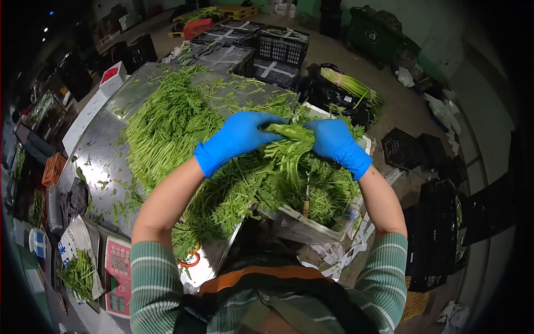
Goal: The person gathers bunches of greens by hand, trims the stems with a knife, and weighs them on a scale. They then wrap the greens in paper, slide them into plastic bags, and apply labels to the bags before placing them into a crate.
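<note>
My left hand (245, 136), in a blue glove, is closed on the left side of a small bunch of leafy greens (289, 150). The gloved right hand (334, 143) grips the same bunch from the other side, its fingertips partly hidden. Leaves hang down between the two hands, above a white foam box (311, 227) with more greens inside. A thin tool with a wooden handle (305, 209) stands at the near side of the box. To the left, a large heap of long-stemmed greens (167, 128) covers much of the metal table (105, 161).
A pink-and-white scale (118, 261) stands at the lower left beside a tray of cut greens (80, 273). Red loop handles (190, 260) lie near the table's front edge. Black crates (281, 47) are stacked beyond the table; a green bin (375, 33) stands behind.
</note>
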A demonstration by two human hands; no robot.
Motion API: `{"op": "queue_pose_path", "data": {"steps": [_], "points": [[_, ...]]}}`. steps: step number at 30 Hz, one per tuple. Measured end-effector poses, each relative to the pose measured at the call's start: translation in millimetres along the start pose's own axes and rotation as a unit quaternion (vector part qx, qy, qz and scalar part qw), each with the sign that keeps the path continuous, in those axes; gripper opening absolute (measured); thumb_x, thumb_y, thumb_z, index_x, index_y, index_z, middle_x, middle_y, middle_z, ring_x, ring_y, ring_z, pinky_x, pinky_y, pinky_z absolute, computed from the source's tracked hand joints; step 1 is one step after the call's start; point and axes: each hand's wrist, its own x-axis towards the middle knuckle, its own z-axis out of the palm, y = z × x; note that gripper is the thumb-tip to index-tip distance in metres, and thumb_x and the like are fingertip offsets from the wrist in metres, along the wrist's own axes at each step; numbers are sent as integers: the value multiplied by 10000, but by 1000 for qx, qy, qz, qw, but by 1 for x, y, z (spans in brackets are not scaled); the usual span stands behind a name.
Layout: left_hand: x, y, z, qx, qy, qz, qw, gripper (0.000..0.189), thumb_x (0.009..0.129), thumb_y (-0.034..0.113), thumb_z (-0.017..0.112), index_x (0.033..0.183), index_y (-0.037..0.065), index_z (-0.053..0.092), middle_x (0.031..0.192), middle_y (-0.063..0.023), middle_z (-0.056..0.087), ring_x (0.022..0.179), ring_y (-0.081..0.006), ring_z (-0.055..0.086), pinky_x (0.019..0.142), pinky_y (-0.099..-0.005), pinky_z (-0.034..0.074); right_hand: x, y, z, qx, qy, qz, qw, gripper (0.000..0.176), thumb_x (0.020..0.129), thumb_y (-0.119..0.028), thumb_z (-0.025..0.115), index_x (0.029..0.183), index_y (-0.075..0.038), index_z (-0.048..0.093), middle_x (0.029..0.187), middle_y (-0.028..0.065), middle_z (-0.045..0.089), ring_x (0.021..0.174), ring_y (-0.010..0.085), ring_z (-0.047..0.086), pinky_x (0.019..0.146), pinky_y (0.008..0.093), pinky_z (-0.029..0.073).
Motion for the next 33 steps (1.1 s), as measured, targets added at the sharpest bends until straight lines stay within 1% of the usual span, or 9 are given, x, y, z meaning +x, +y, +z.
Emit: {"op": "queue_pose_path", "data": {"steps": [4,7,9,11,18,20,23,28,33], "points": [[-14,-39,-26,-263,91,-164,946,231,790,157,563,965,8,591,808,-76,625,695,-116,585,606,-234,452,-13,24,-4,118,64,126,983,422,641,-114,585,1058,-70,537,877,179,588,786,297,581,682,344,471],[-22,-21,-16,-349,34,-158,923,390,810,247,544,1119,17,488,920,-68,605,750,-107,578,598,-230,439,-14,22,2,412,192,88,887,400,654,-63,658,1035,-13,545,915,92,608,789,140,557,726,275,436],[-24,8,-3,-400,-18,-158,902,620,780,278,587,1250,-14,308,1072,-114,537,746,-121,579,599,-243,444,-13,13,0,339,245,59,907,404,656,-82,665,1037,-17,546,929,89,606,808,139,561,737,268,436],[-28,44,-3,-412,-65,-153,896,564,761,257,618,1187,-33,389,1043,-126,541,815,-117,560,565,-218,466,-10,9,4,352,253,47,900,409,646,-92,676,1030,-26,552,933,83,607,820,132,561,737,263,436],[-27,-5,-10,-450,162,-190,857,204,783,143,577,878,-37,572,750,-78,589,594,-73,533,456,-183,394,-30,24,7,355,307,36,883,456,575,4,641,1020,-55,557,924,118,604,835,218,588,706,281,452],[-24,-10,-12,-433,181,-177,865,214,785,159,580,924,-3,576,771,-62,591,640,-84,553,504,-188,421,-31,28,12,290,332,7,898,467,557,14,624,1014,-56,556,907,129,600,820,251,584,689,299,457],[-20,35,-12,-30,269,130,954,348,719,254,640,1025,114,556,933,-58,560,828,-191,548,675,-290,446,-23,18,14,179,363,-33,914,490,512,31,574,993,-57,553,863,148,587,783,321,561,652,344,462],[-18,63,-6,266,240,245,901,509,651,311,656,1115,183,490,1194,-76,414,1031,-270,442,848,-367,364,-16,4,12,142,302,-27,942,463,531,12,561,977,-110,566,821,123,589,730,309,561,610,361,455],[-12,32,0,259,234,204,915,95,695,198,621,765,145,583,741,-2,588,730,-190,555,669,-318,428,-19,7,20,91,225,19,970,439,558,-14,558,983,-122,569,811,122,593,725,298,569,616,358,462]]}}
